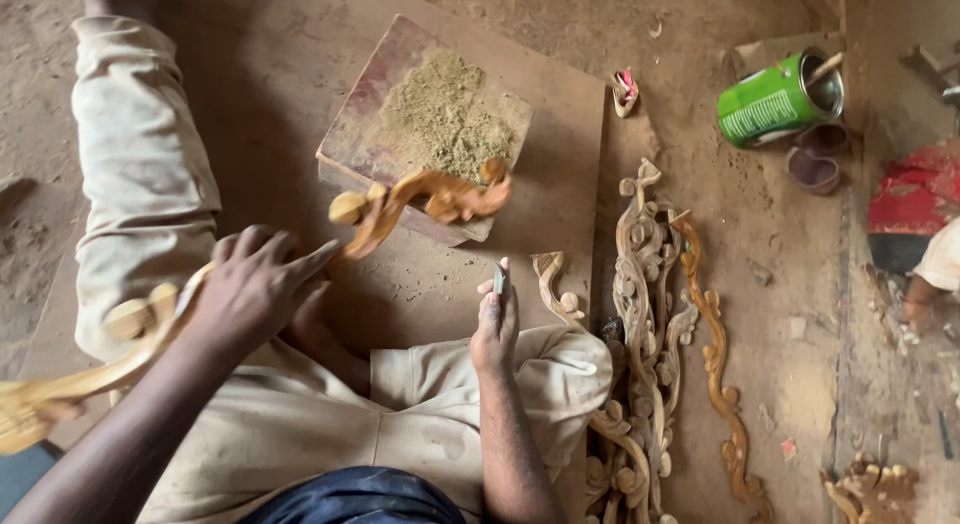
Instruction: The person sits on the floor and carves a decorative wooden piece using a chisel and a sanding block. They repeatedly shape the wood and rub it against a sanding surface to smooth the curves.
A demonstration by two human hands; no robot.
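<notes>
My left hand [255, 289] grips a long carved wooden scroll piece [420, 199] near its middle. The piece runs from the lower left up to the front edge of a wooden block [365, 124]. Its far end looks blurred. A heap of greenish-brown sawdust paste [445, 114] lies on that block. My right hand [495, 329] rests on my right knee and holds a small flat metal tool [501, 279], blade pointing up. I sit on the floor with my legs in beige trousers.
Several carved wooden ornaments [650, 314] lie on the floor to my right. A green tin can [775, 102] lies on its side at the upper right, beside two small dark bowls [815, 169]. Another person's limb [930, 274] shows at the right edge.
</notes>
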